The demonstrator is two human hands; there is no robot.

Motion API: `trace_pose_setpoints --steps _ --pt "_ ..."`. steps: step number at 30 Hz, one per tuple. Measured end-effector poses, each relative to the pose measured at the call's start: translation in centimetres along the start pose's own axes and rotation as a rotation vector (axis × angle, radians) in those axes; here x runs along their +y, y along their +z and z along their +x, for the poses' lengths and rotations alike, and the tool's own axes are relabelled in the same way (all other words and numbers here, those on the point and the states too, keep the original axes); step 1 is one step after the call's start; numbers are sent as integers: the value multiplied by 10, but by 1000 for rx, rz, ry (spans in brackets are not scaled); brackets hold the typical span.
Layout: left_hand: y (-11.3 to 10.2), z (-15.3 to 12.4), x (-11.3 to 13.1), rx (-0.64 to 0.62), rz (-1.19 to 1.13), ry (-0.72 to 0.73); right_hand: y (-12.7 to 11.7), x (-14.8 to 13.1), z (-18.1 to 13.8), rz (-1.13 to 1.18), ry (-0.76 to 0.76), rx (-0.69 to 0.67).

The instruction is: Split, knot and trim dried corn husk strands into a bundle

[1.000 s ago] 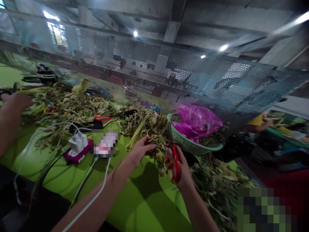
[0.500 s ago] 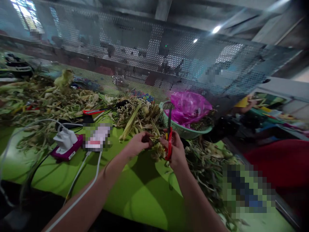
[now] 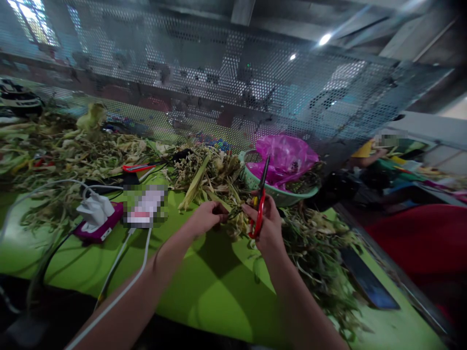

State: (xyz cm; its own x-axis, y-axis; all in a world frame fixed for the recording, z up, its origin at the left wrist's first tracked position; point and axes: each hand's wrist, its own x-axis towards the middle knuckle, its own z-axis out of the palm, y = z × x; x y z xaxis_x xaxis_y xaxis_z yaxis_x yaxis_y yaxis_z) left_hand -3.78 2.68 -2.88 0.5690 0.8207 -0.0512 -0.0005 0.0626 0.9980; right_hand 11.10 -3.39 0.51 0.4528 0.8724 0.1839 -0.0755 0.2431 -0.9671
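Observation:
My right hand is closed around red-handled scissors, whose dark blades point up and away from me. Its thumb and fingertips also touch a dry plant bunch in front of me. From the other side, my left hand pinches that bunch with bent fingers; the exact piece is small and partly hidden. Just beyond my hands lies a pale, long husk-like leaf on a heap of dried leaves. Behind my right hand stands a light green basket holding a magenta plastic bag.
A purple power strip with white plugs, white cables and a blurred phone lie to the left. Another phone rests near the right edge. More dried plants spread over the green table. A perforated metal panel rises behind.
The scissors have tilted, their tips swinging a little to the right. Both hands stay at the plant bunch, and the view has shifted slightly.

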Motion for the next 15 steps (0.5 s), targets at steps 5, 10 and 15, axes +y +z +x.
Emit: trace_pose_setpoints --steps 5,10,15 --pt "5 2 -8 187 124 65 5 5 -4 -72 -73 -61" --pt "-5 3 1 48 48 69 -2 -1 1 13 -49 54" --pt "-11 3 5 8 4 49 -8 -7 3 51 -24 96"
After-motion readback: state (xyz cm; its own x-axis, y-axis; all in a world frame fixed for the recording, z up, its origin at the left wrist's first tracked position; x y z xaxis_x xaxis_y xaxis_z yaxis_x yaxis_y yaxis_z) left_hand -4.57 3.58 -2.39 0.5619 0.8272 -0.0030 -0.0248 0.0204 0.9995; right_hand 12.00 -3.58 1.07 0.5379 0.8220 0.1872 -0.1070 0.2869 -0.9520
